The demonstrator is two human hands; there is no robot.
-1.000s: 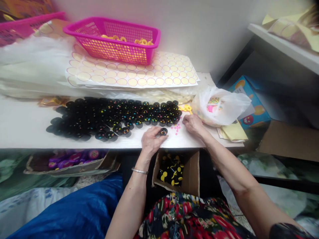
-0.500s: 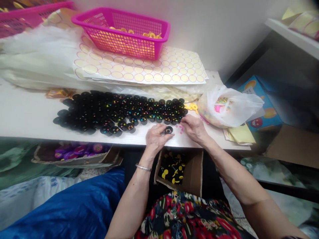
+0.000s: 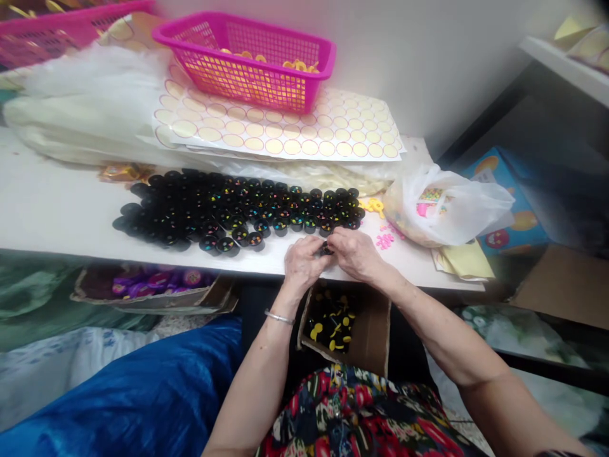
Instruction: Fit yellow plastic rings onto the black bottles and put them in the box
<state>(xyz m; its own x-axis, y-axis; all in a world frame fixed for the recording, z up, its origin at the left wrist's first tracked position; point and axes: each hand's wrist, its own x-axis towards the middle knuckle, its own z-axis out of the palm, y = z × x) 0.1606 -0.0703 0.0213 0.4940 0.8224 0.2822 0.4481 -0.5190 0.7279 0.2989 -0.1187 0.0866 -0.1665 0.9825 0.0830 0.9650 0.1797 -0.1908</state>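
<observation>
Near the front edge of the white table, my left hand (image 3: 303, 261) is closed around a small round black cup (image 3: 326, 248). My right hand (image 3: 356, 252) meets it there, its fingers pinched together over the cup's top; whatever they pinch is hidden. Most of the cup is covered by the fingers. Behind my hands, many similar black cups (image 3: 257, 206) stand packed together, with coloured bits inside. To the right of my right hand lies a little heap of pink beads (image 3: 385, 240). Yellow plastic pieces (image 3: 373, 206) lie farther back.
A pink basket (image 3: 247, 76) of yellow pieces rests on sheets of round stickers (image 3: 285, 147). At the right are a white plastic bag (image 3: 457, 209) and a blue box (image 3: 511, 203). Below the table edge, a cardboard box (image 3: 368, 324) holds black and yellow pieces.
My right hand has moved left from beside the black cups to the cup in my left hand. My left hand's fingers have closed in around that cup. The view has shifted slightly.
</observation>
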